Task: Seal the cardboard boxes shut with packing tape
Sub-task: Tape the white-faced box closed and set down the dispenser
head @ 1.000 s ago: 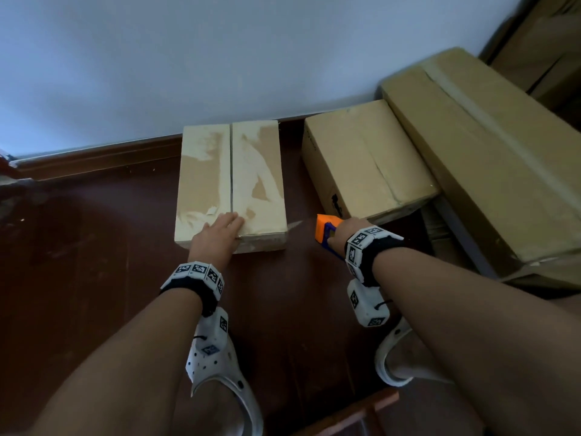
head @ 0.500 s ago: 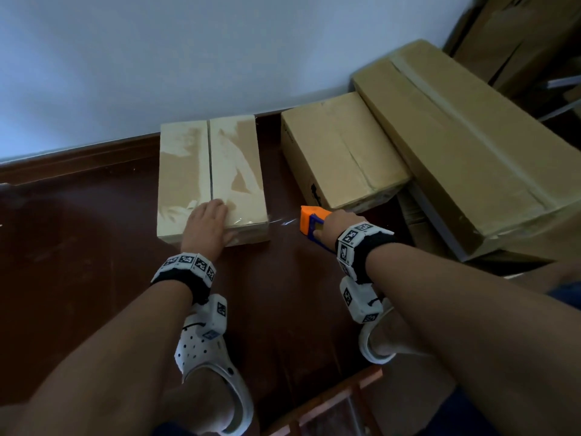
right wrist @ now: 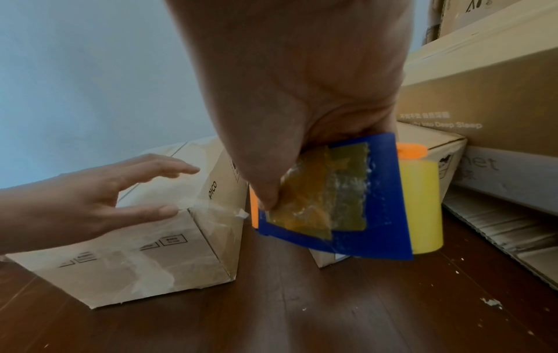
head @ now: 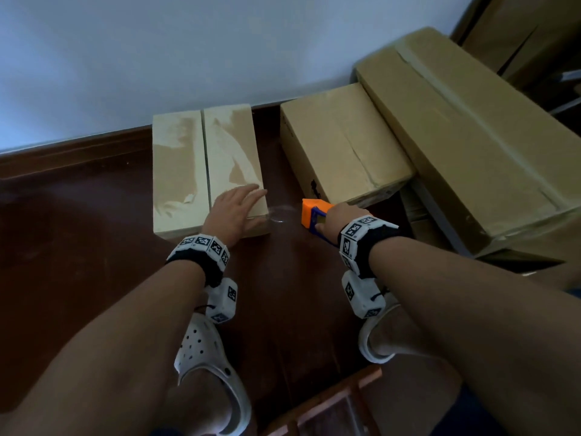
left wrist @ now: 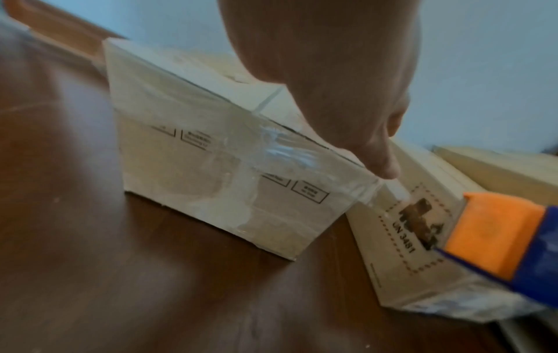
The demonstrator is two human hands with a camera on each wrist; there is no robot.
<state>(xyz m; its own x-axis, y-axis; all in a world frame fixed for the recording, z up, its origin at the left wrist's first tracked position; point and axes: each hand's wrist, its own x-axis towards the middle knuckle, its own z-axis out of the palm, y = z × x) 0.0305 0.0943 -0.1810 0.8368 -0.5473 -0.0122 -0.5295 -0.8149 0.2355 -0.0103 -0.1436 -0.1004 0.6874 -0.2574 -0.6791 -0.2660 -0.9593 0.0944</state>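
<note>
While the left hand (head: 233, 206) lies flat w/ fingers straight and spread on the top near-right corner of the pale cardboard box (head: 184, 171), the right hand (head: 338, 217) grips the tape dispenser (head: 313, 214) just to the box's right, fingers curled round its blue frame, thumb pressed on the frame's side. Dispenser has an orange front and a yellow tape roll (right wrist: 421, 205) on the side away from the left hand. Clear tape (left wrist: 281, 152) runs along the box's near upper edge under the left thumb and wraps the corner; a short strip bridges the gap between that corner and the dispenser's orange end. Box sits on the dark wood floor (head: 78, 247), its two top flaps meeting at a centre seam beyond the left hand's fingers. Old clear tape patches show on the box's near side w/ small printed symbols.

Beyond the right hand, touching or nearly touching the dispenser (can't tell which), stands a second brown box (head: 342, 143), w/ a printed dashed label reading UN 3481 on its near side. Right of that a long brown carton (head: 471, 133) lies propped at an angle. White clogs (head: 204, 357) on both feet, below the wrists. Wrist bands w/ black-white markers on both arms.
</note>
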